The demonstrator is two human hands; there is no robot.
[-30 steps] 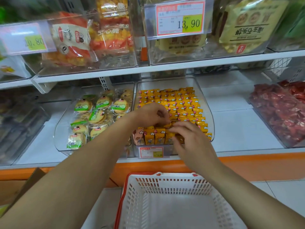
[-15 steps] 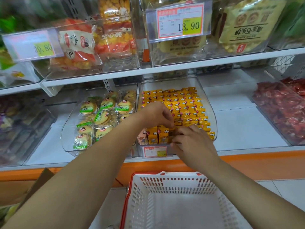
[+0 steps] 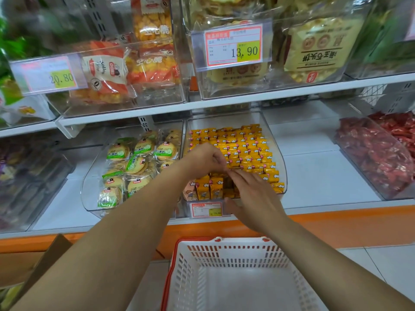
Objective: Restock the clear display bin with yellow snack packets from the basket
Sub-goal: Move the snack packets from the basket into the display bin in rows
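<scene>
Curls left grip [image 3: 206, 160] over yellow snack packets [image 3: 247, 149] in clear display bin [image 3: 224, 120]; cannot tell if grasping. Lays right grip [image 3: 253, 198] flat, released, hiding front rows.

Green-labelled biscuit packs [image 3: 137, 167] are lying in a left-hand bin [image 3: 88, 192], red-wrapped sweets [image 3: 377, 158] are filling another, and a 13.90 price tag [image 3: 233, 47] is hanging above.
</scene>
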